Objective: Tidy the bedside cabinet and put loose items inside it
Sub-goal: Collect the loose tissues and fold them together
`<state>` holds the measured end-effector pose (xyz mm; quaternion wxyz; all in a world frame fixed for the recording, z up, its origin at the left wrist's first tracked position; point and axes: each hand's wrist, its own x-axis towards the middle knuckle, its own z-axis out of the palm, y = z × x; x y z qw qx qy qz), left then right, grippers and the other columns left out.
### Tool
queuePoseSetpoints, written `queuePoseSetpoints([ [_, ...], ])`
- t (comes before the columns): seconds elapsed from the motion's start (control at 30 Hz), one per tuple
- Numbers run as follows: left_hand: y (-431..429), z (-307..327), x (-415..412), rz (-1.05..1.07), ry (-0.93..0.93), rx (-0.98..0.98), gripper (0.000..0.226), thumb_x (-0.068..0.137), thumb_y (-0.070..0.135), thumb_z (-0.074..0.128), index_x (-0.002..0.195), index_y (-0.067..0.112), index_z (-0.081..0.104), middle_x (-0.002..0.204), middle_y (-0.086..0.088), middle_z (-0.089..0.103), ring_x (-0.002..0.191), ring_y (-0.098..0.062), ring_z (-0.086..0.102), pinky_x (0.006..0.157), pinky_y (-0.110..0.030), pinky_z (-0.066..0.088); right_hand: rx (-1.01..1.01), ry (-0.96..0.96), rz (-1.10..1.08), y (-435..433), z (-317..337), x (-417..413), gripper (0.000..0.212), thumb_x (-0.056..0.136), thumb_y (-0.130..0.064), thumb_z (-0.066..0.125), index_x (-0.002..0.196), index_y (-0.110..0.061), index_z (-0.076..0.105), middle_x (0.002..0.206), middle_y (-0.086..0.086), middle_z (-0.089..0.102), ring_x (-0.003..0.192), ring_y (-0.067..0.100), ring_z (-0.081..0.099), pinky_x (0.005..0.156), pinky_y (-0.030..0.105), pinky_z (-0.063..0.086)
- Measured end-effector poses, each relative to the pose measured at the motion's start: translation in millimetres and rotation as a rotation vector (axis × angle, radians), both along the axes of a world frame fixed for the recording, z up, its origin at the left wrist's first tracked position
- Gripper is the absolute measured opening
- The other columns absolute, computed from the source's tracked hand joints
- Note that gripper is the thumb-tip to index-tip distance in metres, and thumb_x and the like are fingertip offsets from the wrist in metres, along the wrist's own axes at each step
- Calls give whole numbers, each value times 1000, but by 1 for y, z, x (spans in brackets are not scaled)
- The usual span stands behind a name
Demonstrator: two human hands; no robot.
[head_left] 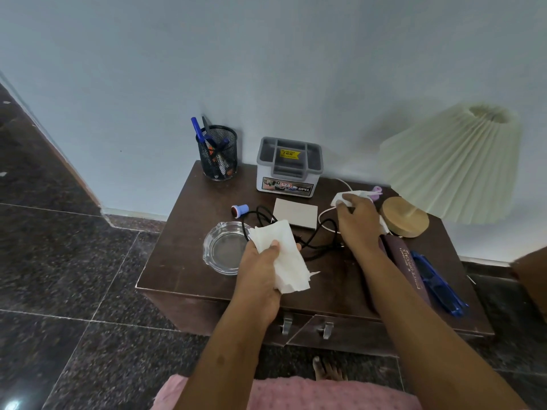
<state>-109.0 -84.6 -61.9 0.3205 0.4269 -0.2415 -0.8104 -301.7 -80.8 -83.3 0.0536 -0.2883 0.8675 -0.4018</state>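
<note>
Nearest the lens: pink garment (296, 393) at bottom edge, bare foot (328, 369) on the floor just beyond; both forearms reach over the cabinet's front edge.

Bedside cabinet (177, 261): dark wood top, 2 metal handles on the front, doors shut; nothing stowed inside as far as can be seen.

Left to right across the top: mesh pen holder (219, 155) at back-left corner; glass ashtray (222, 247) near front-left; left hand (260, 267) closed on a crumpled white tissue (284, 253), thumb pinning it on top; small blue cap (240, 209) behind; black cord (313, 247) tangled mid-top; grey organiser box (288, 167) at back edge; flat beige card box (296, 216) in front of it; right hand (355, 220) curled over a 2nd white wad (340, 199), fingers pinching it; wooden lamp base (404, 216) just beside, pleated shade (455, 164) above; maroon spectacle case (405, 261) and blue pens (438, 282) toward the right edge.

Step judged: gathering waste tissue, 1 wad per hand. A white cable (325, 214) runs close under the right wad; lift straight up, check no cable snagged; keep left grip firm so loose flaps do not drag the ashtray; clear rubbish before opening doors.
</note>
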Motion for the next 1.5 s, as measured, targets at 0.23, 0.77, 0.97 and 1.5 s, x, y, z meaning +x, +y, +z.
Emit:
queuePoseSetpoints([
  [0.23, 1, 7, 1, 39, 40, 70, 28, 98, 14, 44, 126, 18, 48, 110, -17, 65, 83, -26, 65, 70, -42, 55, -554, -372, 180, 18, 64, 67, 14, 79, -15, 73, 70, -25, 67, 73, -3, 67, 72, 12, 59, 68, 27, 52],
  [0.77, -4, 18, 9, 113, 181, 216, 48, 89, 60, 41, 94, 17, 62, 74, -6, 74, 75, -24, 69, 68, -38, 56, -245, -654, 417, 72, 60, 128, 31, 82, -6, 69, 106, -26, 70, 115, -15, 64, 112, 9, 58, 95, 39, 52],
  [0.97, -7, 17, 8, 105, 95, 189, 52, 90, 56, 41, 123, 18, 54, 109, -11, 67, 94, -29, 66, 60, -34, 56, -220, -682, 373, 66, 56, 135, 32, 84, -10, 67, 114, -21, 67, 113, -10, 66, 108, 8, 62, 92, 36, 54],
  [1.5, -6, 13, 5, 180, 40, 40, 40, 96, 42, 42, 127, 17, 49, 109, -11, 66, 90, -28, 65, 74, -41, 56, -58, -93, 364, 69, 57, 151, 42, 84, -19, 67, 126, -15, 60, 125, -6, 58, 102, -7, 45, 79, -12, 27],
])
